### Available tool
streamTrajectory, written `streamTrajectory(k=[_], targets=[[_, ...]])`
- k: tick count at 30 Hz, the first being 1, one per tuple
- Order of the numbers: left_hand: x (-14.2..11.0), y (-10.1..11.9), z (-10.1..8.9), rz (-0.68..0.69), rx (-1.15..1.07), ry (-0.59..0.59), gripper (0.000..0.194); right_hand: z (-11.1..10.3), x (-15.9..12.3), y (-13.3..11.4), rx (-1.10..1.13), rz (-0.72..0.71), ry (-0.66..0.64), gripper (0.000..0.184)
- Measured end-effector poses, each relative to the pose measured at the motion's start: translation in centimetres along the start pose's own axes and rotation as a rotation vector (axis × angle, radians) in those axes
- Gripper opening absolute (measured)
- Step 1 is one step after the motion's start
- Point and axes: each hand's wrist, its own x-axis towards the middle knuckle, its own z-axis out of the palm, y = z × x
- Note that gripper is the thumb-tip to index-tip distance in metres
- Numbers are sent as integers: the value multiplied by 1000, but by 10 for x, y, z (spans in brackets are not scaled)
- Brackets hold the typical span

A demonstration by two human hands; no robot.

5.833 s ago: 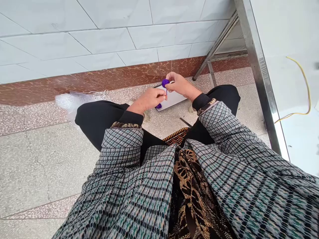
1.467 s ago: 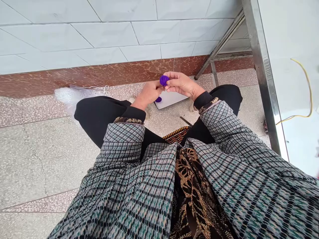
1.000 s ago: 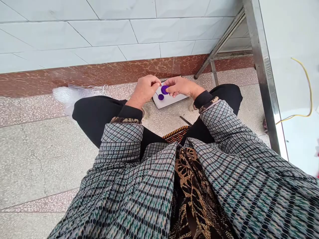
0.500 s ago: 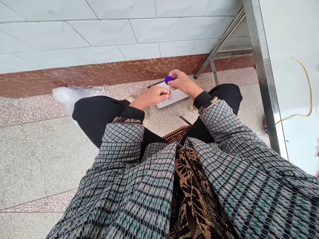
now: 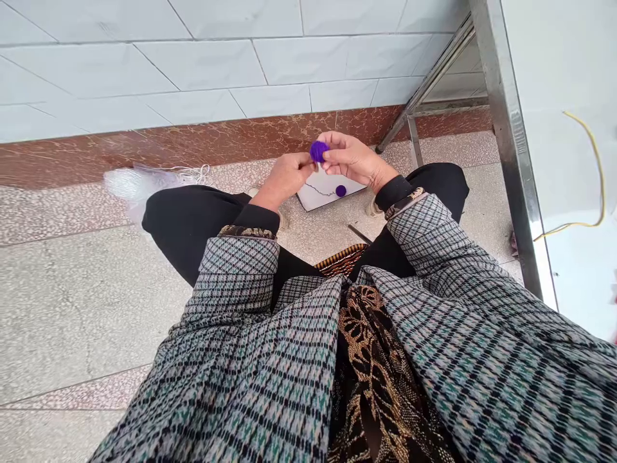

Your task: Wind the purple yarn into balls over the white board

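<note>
We've got bright, even light and no hard shadows. Glare on the steel table (image 5: 578, 276); wide-angle bowing toward the frame edges, wall tiles (image 5: 207, 64) curved. Focus acceptable throughout.

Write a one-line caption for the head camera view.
Left hand and right hand hold a purple yarn ball above a white board.

Ball of yarn (image 5: 317, 152) between left hand (image 5: 288, 181) and right hand (image 5: 354, 159), above card (image 5: 313, 193). Second ball (image 5: 340, 191) on card, right of hands' grip. Card on floor between shoes (image 5: 372, 208), beyond knees (image 5: 187, 215). Basket (image 5: 340, 260) between legs, nearer than card. Plastic bag (image 5: 137, 183) on floor, left of hands. Steel table (image 5: 506, 116) at right, wire (image 5: 595, 180) on top. Metal stand (image 5: 414, 109) behind right hand, against tiled wall (image 5: 207, 71).
</note>
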Motion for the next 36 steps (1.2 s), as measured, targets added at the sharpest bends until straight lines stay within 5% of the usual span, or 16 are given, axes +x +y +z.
streamTrajectory(k=[7,12,16,21,29,36], targets=[[-8,6,4,148,34,-337,20,-3,8,15,-291,12,239,30],[-5,1,-8,133,70,-47,19,1,-1,7,-421,244,113,36],[1,-2,-12,72,108,84,14,8,-9,-5,-263,239,-51,34],[1,0,-3,-16,85,28,16,9,-8,-10,-34,97,-5,35],[-7,3,8,139,86,-262,19,1,3,4,-99,22,199,27],[-5,4,-4,125,137,-36,17,5,-1,5,-402,213,194,33]])
